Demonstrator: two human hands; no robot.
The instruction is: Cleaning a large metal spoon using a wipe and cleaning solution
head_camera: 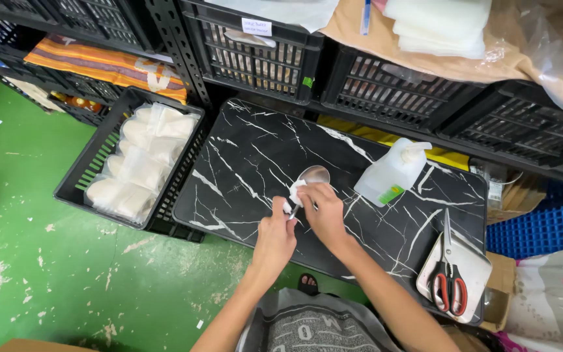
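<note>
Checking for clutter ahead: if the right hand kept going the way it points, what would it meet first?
The right hand points up-left; first comes the metal spoon it is wiping, probably then bare black marble tabletop.

A worn green painted floor (47, 261) lies under a black marble-patterned table (255, 156); black plastic crates (386, 85) line dark metal shelving (177, 45) behind.

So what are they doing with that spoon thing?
A person is wiping a metal spoon with a white tissue over a black marble-look table. The left hand pinches the handle end, and the right hand presses the tissue on it. A plastic jug and red-handled scissors on a tray lie nearby.
</note>
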